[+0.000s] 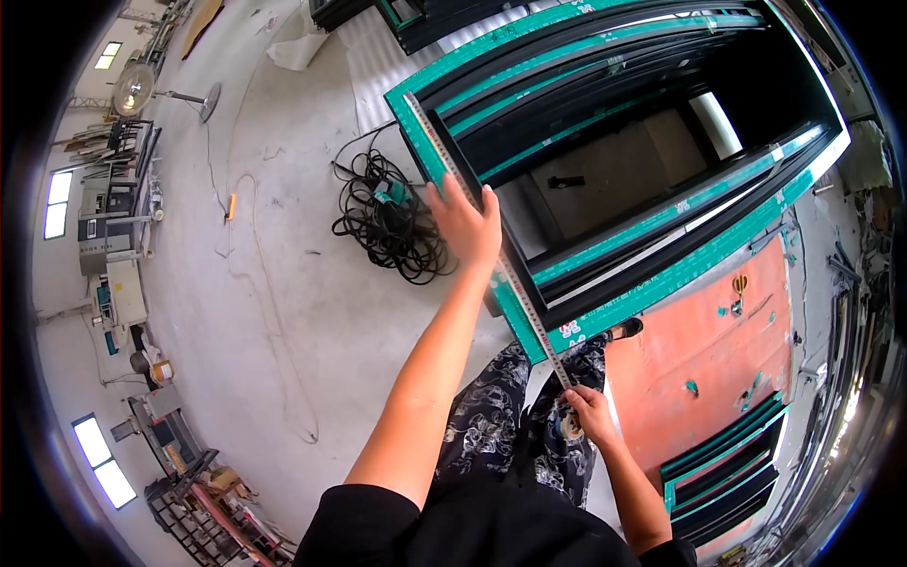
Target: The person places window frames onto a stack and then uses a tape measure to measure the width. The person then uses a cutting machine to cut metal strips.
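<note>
A large black frame with green protective film (605,312) stands in front of me. A measuring tape (472,203) runs along its left edge, from the upper corner down to my right hand. My left hand (466,222) presses the tape blade against that edge about halfway along. Lower down, near the frame's bottom corner, my right hand (590,414) grips the tape's case (571,424). My patterned trousers show below the hands.
A tangle of black cable (387,222) lies on the concrete floor left of the frame. An orange-red table surface (727,369) with small tools lies to the right, with more green-filmed frames (727,468) below it. Machines and racks line the far left wall.
</note>
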The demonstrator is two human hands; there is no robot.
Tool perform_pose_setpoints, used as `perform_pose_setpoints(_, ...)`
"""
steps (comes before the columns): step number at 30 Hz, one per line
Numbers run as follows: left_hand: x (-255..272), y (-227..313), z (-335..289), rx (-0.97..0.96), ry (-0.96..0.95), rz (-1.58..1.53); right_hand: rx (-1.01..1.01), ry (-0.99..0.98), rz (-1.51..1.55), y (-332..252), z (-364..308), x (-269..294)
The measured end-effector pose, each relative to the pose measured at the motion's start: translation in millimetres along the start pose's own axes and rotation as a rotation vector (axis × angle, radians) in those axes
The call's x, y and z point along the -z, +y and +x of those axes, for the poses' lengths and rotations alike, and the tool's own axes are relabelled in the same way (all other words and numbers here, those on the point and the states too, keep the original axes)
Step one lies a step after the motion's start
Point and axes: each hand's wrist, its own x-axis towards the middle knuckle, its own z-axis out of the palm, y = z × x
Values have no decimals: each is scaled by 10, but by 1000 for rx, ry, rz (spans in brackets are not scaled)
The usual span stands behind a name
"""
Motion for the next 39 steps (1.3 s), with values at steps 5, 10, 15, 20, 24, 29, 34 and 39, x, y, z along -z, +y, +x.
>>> perform_pose_setpoints(5,-7,29,7,-16,-44,153,-51,7,-19,-32,-5,-4)
perform_pose_setpoints(10,-27,43,3,-33,-54,232,-49,13,-22,-23,-41,16)
perform_pose_setpoints(15,-19,79,13,-36,-69,287,4,44,-44,-68,-52,72)
perform_pose_setpoints(20,-6,109,9,-35,-87,295,-32,33,-111,-154,-49,110)
perform_pose_setpoints(24,-38,94,14,-77,-14,305,0,48,-107,-130,-20,99)
perform_pose_setpoints(29,-118,52,12,-77,0,272,-3,104,-225,-41,17,113)
perform_pose_setpoints(34,-135,33,-17,-35,-73,270,52,174,-265,-49,6,101)
perform_pose_setpoints(39,-129,39,-19,-62,-121,343,121,232,-325,-118,-4,82)
